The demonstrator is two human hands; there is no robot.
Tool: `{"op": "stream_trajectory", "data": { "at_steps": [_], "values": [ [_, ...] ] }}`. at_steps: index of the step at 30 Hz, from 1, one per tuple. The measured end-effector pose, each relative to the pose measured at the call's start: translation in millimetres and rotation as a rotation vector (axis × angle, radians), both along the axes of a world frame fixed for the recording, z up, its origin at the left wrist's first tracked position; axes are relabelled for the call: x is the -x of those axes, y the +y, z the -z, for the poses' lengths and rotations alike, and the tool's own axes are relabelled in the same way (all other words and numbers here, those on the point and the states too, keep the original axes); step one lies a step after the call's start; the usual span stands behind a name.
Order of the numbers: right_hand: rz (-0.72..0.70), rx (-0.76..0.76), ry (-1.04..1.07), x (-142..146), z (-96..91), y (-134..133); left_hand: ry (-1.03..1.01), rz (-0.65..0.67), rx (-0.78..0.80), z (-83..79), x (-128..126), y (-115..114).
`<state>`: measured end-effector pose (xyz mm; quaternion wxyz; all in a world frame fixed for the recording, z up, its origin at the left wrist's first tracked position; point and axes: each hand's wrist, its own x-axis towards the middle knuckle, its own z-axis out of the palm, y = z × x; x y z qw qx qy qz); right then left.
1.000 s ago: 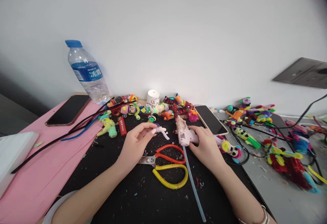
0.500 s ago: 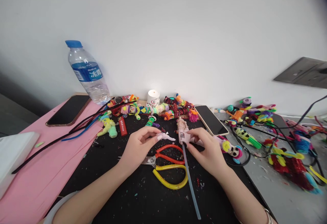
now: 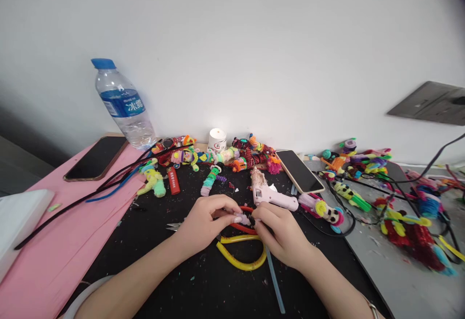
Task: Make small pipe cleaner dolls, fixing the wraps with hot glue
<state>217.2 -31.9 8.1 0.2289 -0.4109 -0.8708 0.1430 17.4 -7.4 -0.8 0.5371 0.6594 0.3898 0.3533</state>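
Observation:
My left hand (image 3: 214, 222) is closed in a pinch on a small lilac fuzzy piece (image 3: 244, 219), perhaps bent pipe cleaner. Facing it, my right hand (image 3: 283, 231) pinches a small black bit (image 3: 252, 221) against or very close to the lilac piece; the fingers partly hide both. Just beyond my right hand lies a pale pink glue gun (image 3: 278, 199), its nozzle end crusted brown. A long translucent glue stick (image 3: 275, 280) runs toward me from under my hands. Beneath them rest scissors (image 3: 241, 264) with red and yellow handles, partly covered.
Several colourful pipe-cleaner dolls (image 3: 210, 178) line the back, with more at right (image 3: 410, 234). A white cup (image 3: 217, 139) and a water bottle (image 3: 125, 105) stand by the wall. Two phones (image 3: 300, 171), a red packet (image 3: 173, 181) and black cables (image 3: 72, 202) lie around.
My right hand has left the glue gun and come toward me and left with the black bit. My left hand has lowered the lilac piece and brought it to the right hand.

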Motion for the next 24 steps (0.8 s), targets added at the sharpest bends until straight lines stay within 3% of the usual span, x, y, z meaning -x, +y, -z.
{"op": "stream_trajectory", "data": {
  "at_steps": [7,16,24],
  "values": [
    [0.045,0.048,-0.019,-2.4,3.3,4.3,-0.018,0.046,0.006,-2.6,0.2,0.2],
    [0.082,0.129,-0.056,-2.7,1.8,3.7,-0.098,0.113,0.122,-2.7,0.8,-0.7],
    [0.100,0.161,0.077,-0.1,-0.4,3.5,-0.174,0.155,0.185,-2.5,0.3,-2.2]
  ]
}}
